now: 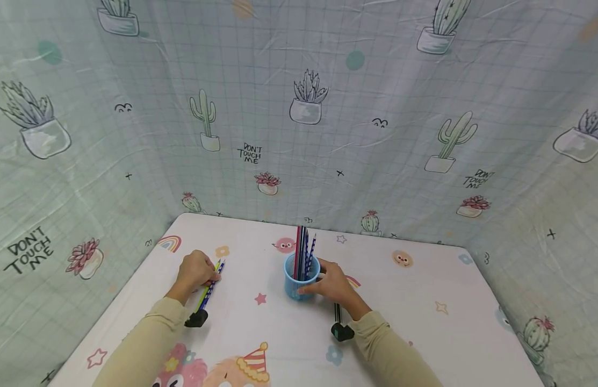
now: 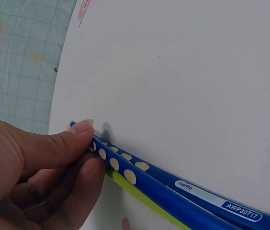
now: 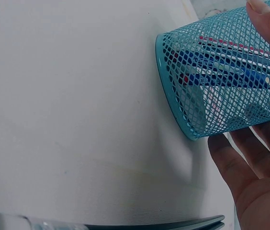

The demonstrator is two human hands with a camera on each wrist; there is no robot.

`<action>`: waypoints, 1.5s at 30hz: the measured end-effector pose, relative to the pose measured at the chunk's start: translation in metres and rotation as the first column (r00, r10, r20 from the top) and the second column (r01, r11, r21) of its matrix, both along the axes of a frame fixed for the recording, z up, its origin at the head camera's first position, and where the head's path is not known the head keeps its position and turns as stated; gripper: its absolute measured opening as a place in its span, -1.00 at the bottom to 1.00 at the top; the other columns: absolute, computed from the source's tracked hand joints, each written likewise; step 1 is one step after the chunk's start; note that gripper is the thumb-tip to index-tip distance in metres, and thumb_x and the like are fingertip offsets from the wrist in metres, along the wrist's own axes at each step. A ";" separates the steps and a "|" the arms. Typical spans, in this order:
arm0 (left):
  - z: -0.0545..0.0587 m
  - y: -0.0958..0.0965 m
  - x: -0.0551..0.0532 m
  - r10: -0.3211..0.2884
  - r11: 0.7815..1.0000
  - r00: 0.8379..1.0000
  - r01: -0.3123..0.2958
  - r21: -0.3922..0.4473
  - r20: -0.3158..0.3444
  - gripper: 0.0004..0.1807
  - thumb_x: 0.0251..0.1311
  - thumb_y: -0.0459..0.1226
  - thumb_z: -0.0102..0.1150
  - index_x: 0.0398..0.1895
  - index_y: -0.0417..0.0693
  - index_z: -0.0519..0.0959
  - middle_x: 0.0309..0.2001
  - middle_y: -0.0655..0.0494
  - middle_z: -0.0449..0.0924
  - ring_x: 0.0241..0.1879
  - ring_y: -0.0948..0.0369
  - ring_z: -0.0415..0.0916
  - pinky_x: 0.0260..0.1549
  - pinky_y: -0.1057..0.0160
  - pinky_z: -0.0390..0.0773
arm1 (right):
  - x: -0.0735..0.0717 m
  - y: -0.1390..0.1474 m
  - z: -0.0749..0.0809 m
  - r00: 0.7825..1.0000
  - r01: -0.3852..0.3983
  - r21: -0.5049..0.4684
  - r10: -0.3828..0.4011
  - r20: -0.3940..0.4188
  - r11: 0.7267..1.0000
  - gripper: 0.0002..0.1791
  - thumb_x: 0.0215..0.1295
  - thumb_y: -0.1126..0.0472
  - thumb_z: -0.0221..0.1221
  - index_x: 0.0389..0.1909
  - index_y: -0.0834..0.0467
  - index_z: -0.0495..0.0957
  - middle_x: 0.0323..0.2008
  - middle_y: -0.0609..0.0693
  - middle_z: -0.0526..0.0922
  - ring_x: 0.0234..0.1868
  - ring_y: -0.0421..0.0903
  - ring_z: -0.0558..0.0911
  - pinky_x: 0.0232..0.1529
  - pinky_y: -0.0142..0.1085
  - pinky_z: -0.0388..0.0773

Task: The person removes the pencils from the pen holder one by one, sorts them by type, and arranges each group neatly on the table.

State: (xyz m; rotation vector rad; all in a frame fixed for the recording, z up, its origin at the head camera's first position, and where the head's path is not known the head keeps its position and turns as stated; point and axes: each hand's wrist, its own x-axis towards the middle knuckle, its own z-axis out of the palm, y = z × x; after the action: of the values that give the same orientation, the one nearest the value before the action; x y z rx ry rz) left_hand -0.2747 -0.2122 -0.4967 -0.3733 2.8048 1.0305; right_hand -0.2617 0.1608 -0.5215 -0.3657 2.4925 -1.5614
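Observation:
Toward the left of the table in the head view, my left hand point(image 1: 197, 270) pinches a small bunch of pencils between thumb and fingers. In it are blue pencil wood with pale oval spots point(image 2: 129, 177) and a yellow-green pencil point(image 2: 140, 192). I cannot tell whether the blue is one pencil or two. Near the middle, my right hand point(image 1: 334, 284) grips a light blue mesh pencil cup point(image 1: 293, 290), thumb on one side and fingers on the other. Several pencils point(image 1: 301, 258), some striped and some spotted blue, stand upright in the cup.
Dark slim sticks point(image 1: 338, 312) lie by the right wrist, partly hidden by a black wrist camera point(image 1: 342, 331). Another black wrist camera point(image 1: 197, 318) is at the left wrist. The white patterned tabletop point(image 1: 260, 333) meets a cactus-print cloth point(image 1: 260, 107) behind and at both sides.

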 end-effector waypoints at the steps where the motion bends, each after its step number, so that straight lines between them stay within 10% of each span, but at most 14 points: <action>1: 0.000 0.000 0.000 -0.001 1.000 1.000 0.001 0.001 0.001 -0.75 -0.01 -0.40 0.59 -0.47 -0.22 0.60 -0.59 0.04 0.62 -0.64 0.25 0.56 -0.67 0.37 0.48 | 0.000 0.000 0.000 1.000 0.002 0.001 -0.002 0.002 1.000 -0.05 -0.12 0.06 0.68 0.38 0.08 0.52 0.22 0.06 0.71 0.30 0.18 0.65 0.32 0.13 0.60; 30: -0.007 -0.003 0.000 0.008 0.997 0.999 -0.005 0.071 -0.049 -0.76 0.06 -0.37 0.57 -0.37 -0.30 0.64 -0.46 -0.08 0.70 -0.56 0.22 0.63 -0.59 0.34 0.59 | 0.001 -0.001 0.001 1.000 -0.004 -0.018 0.004 0.002 1.000 -0.05 -0.11 0.07 0.68 0.39 0.08 0.52 0.23 0.05 0.70 0.31 0.15 0.64 0.33 0.14 0.58; 39: -0.007 0.003 0.000 0.011 0.926 0.992 0.036 0.377 -0.122 -0.63 0.17 -0.33 0.51 -0.06 -0.43 0.66 -0.26 -0.17 0.81 -0.36 0.12 0.81 -0.26 0.18 0.81 | 0.002 0.000 0.002 1.000 0.000 -0.014 0.000 0.007 1.000 -0.03 -0.11 0.05 0.68 0.40 0.09 0.51 0.25 0.07 0.69 0.31 0.19 0.64 0.33 0.16 0.58; 45: -0.007 0.017 0.001 -0.041 0.895 0.988 0.103 0.434 -0.150 -0.51 0.18 -0.25 0.52 0.06 -0.42 0.65 -0.14 -0.19 0.81 -0.27 0.14 0.82 -0.15 0.15 0.81 | 0.001 -0.001 0.000 1.000 -0.003 -0.006 0.003 0.004 1.000 -0.02 -0.11 0.04 0.68 0.41 0.09 0.50 0.25 0.08 0.69 0.30 0.19 0.65 0.33 0.16 0.58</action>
State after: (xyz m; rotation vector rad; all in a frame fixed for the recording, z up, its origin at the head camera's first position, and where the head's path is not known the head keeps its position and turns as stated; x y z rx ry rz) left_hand -0.2735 -0.1949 -0.5036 -0.1450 2.5562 1.6784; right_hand -0.2609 0.1601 -0.5215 -0.3670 2.4835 -1.5678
